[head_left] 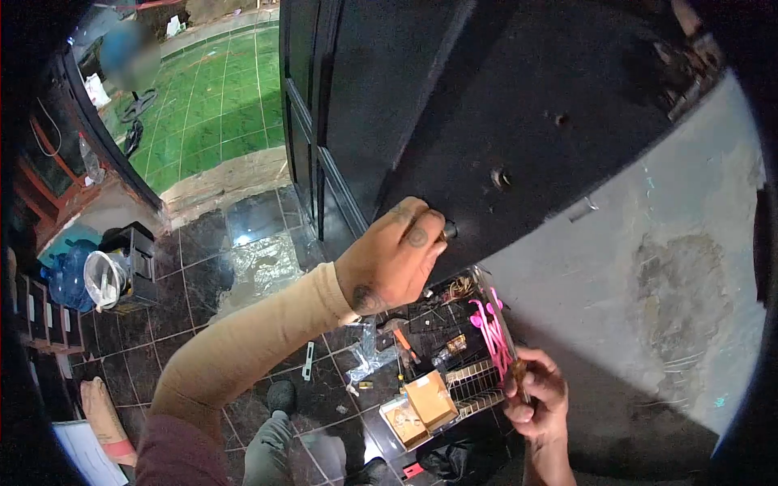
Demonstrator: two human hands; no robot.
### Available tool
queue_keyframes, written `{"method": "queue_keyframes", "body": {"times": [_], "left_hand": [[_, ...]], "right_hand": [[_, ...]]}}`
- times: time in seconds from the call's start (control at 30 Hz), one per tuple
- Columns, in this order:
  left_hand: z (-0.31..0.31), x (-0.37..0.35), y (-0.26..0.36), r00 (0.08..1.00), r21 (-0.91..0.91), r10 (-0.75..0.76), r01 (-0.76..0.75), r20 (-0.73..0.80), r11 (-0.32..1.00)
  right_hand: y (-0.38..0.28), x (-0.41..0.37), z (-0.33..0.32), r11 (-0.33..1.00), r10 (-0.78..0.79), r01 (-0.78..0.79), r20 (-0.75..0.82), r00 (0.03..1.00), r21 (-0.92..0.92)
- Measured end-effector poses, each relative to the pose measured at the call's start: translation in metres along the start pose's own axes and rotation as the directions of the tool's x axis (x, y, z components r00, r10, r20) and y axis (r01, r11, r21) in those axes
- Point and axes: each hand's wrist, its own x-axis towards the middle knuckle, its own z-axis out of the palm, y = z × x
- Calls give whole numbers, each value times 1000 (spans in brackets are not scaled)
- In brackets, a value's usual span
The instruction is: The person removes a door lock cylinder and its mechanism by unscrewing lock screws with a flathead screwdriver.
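Note:
My left hand (393, 259) is raised against the edge of a black metal door (502, 105), with its fingers closed around a small round part (448, 230) at the door's edge. Two small holes (501, 177) show in the door face just right of it. Lower right, my right hand (535, 397) grips a clear plastic packet with pink pieces inside (492, 324), held upright beside the door's edge. A tan sleeve (243, 348) covers my left forearm.
Below lie a wire tray (474, 389), small cardboard boxes (425, 401) and scattered tools on dark floor tiles (178, 332). A grey plaster wall (648, 300) stands to the right. Blue water jugs (69, 271) and a black crate (134, 255) sit far left, green tiles (211, 105) beyond.

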Motion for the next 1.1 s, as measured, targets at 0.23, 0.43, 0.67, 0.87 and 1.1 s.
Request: {"method": "queue_keyframes", "body": {"times": [0.23, 0.43, 0.67, 0.87, 1.1], "left_hand": [[15, -6, 12, 979, -59, -123, 115, -163, 992], [5, -15, 18, 965, -111, -198, 181, -172, 977], [-10, -31, 33, 934, -33, -328, 326, -143, 945], [-4, -30, 27, 848, -152, -434, 406, -304, 901], [-8, -31, 38, 791, -253, -511, 446, -337, 858]], "right_hand": [[-19, 0, -2, 214, -403, 563, 453, 795, -798], [8, -20, 39, -425, -474, 346, 531, 702, -836], [15, -26, 48, -458, -418, 355, 550, 723, -815], [53, -41, 5, -415, -485, 301, 489, 725, -859], [69, -56, 19, -372, -481, 227, 397, 782, -900]]}}
